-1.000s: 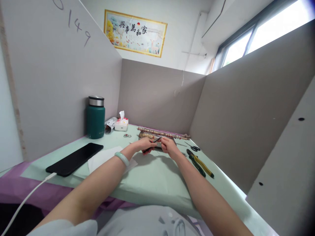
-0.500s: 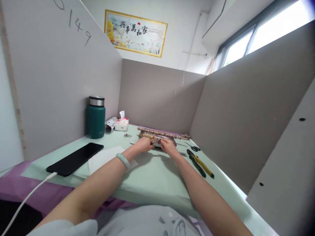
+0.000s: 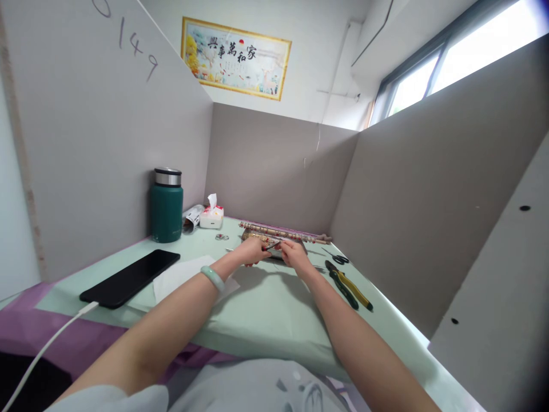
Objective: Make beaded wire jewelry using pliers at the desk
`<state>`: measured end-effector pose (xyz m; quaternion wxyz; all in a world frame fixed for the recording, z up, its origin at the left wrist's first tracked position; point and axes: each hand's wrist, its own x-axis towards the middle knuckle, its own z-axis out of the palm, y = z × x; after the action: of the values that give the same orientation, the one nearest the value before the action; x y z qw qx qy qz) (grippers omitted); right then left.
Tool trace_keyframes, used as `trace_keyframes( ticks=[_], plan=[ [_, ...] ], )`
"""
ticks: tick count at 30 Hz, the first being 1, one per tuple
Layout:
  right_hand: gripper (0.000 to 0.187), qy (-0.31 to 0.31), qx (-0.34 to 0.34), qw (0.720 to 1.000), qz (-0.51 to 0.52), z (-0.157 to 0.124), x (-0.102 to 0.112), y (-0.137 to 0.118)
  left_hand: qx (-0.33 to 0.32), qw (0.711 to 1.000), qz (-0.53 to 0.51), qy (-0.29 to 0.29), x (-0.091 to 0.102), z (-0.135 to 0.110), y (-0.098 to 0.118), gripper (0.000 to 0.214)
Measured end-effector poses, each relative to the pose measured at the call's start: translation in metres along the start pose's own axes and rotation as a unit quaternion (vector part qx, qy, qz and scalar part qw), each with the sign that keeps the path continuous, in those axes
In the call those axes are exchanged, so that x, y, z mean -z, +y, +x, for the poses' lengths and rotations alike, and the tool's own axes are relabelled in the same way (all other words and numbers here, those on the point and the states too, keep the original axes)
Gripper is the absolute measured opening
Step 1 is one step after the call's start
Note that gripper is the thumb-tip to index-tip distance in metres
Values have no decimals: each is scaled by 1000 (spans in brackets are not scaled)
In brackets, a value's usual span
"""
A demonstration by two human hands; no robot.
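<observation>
My left hand (image 3: 253,250), with a pale green bangle (image 3: 213,278) on its wrist, is closed around a slim pointed metal tool (image 3: 273,245). One end of the tool sticks out left of the hand, and its dark tip points toward my right hand. My right hand (image 3: 295,253) is pinched close to that tip; whatever small thing its fingers hold is too small to name. Just behind both hands lies a dark tray (image 3: 247,233) with gold-coloured pieces in it. Beyond it, rods (image 3: 291,233) dotted with small red and gold pieces lie crosswise.
Cutting pliers (image 3: 348,286) and black scissors (image 3: 340,259) lie on the right. To the left are a phone (image 3: 131,278) on a white cable, a white sheet (image 3: 182,274), a green flask (image 3: 167,209), a tissue pack (image 3: 211,216) and small red-and-silver pieces (image 3: 222,237). Grey partitions (image 3: 278,166) enclose the table.
The tool's tip and the right fingers have shifted very slightly. Both hands keep their closed grip in the same place, and the objects on the table lie as before.
</observation>
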<state>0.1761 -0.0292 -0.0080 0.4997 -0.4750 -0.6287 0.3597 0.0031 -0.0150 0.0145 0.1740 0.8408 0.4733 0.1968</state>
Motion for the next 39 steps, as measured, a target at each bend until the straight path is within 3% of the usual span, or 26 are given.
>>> trace_keyframes(
  ticks=[9, 23, 28, 33, 39],
  plan=[
    [23, -35, 4, 995, 95, -7, -1, -10, -7, 983, -172, -64, 3, -1, -2, 38],
    [35, -40, 30, 992, 113, -3, 0, -4, -22, 925, -339, -171, 7, -1, -12, 48],
    [38, -32, 32, 992, 120, -4, -1, -6, -5, 929, -343, -138, 4, 3, -11, 46],
    [39, -30, 20, 991, 127, -6, -1, -8, -26, 933, -351, -75, 1, 6, -10, 34],
    [36, -107, 2, 988, 112, -8, -3, -7, -79, 915, -395, -18, 0, 7, -8, 27]
  ],
)
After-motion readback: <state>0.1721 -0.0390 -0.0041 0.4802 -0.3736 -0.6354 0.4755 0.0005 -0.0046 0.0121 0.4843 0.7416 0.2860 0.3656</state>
